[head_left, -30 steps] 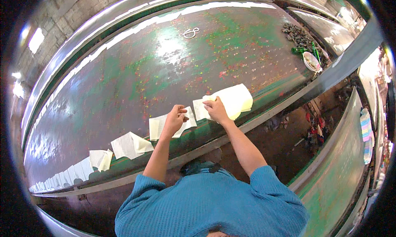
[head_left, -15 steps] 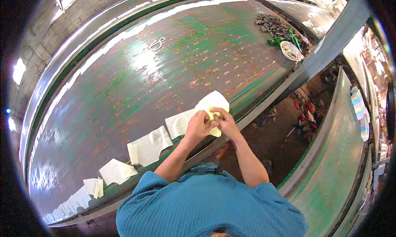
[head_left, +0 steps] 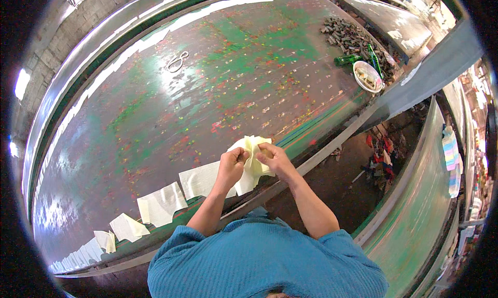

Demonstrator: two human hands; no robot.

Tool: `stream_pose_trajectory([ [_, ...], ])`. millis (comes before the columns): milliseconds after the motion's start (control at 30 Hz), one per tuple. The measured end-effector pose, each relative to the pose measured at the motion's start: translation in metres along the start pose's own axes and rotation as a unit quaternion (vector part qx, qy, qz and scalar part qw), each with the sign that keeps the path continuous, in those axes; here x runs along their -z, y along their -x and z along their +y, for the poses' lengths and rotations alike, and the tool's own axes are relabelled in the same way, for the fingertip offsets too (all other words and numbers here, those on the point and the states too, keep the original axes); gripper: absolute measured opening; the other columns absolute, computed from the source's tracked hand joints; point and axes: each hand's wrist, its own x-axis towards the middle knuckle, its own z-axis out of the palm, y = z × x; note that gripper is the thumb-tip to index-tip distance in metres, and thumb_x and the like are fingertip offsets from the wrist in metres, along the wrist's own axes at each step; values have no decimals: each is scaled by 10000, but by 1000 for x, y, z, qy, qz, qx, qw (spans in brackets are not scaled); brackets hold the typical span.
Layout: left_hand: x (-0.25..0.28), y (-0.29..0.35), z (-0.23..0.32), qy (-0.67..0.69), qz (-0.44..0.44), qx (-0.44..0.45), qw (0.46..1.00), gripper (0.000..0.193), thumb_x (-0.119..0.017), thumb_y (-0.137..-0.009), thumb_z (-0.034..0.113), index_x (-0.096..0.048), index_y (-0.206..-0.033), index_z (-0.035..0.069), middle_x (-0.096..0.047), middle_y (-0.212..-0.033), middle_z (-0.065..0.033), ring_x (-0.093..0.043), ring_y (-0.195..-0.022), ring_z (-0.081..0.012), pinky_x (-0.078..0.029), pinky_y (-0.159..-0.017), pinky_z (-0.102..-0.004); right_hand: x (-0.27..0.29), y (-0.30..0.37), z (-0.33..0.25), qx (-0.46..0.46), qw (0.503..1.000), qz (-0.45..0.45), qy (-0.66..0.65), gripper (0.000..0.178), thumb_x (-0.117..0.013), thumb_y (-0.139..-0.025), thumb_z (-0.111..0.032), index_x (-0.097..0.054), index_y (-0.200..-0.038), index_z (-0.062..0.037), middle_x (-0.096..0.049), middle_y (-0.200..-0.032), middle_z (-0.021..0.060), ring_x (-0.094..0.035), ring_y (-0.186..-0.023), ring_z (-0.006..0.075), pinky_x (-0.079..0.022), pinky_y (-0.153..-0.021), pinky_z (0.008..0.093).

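Uneven light, deep shade below, strong fisheye bend.
White glare patches the long, glossy green-and-brown table (head_left: 155,126); a white opening (head_left: 22,84) in the grey block wall (head_left: 47,54) burns out; pale yellow cloth (head_left: 253,168) nearly bleaches; dark brown floor (head_left: 337,197) dims; edges curve toward a black rim.

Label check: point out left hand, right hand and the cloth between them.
Left hand (head_left: 231,165), head view: back of hand.
Right hand (head_left: 278,162), head view: back of hand.
Cloth (head_left: 251,170), head view: visible middle.
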Motion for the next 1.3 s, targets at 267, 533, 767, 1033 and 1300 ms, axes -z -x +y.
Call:
stream_pose_trajectory([
  [267,-27,-35,5,51,-38,24,998,193,-556,-963,139,-581,-840,-9,-502,-687,32,-433,-666,-54,-390,-598,-236,43,-26,-14,1,999,-18,-28,203,-689,-881,-157,-660,-1011,-3,-665,-900,3,-605,-806,74,-491,-713,245],
  [533,13,-35,20,407,71,27,910,163,-514,-977,126,-608,-1011,-2,-632,-900,-18,-596,-801,-99,-489,-713,-267,151,-15,-25,51,917,212,-334,180,-651,-877,-141,-653,-1008,-18,-688,-929,61,-666,-785,153,-556,-684,306],
  [767,64,-29,65,362,79,-72,926,188,-516,-962,119,-600,-1063,-15,-655,-946,-50,-633,-805,-135,-521,-733,-301,285,-14,-105,179,957,175,-143,301,-709,-835,-211,-651,-1035,5,-687,-912,62,-667,-758,145,-550,-679,286],
  [1033,-42,-88,48,37,-57,45,997,221,-561,-947,168,-621,-1046,-20,-618,-835,-49,-581,-731,-122,-488,-670,-280,264,-96,-61,66,980,11,187,349,-747,-803,-298,-673,-945,12,-651,-802,35,-592,-747,109,-478,-671,279],
  [1300,-162,-119,-11,-144,-11,-136,980,243,-571,-862,63,-596,-1096,2,-607,-1101,-149,-644,-867,-303,-535,-704,-374,211,-117,31,78,984,-15,162,258,-708,-836,-270,-698,-857,-13,-675,-732,100,-611,-671,172,-487,-655,335],
])
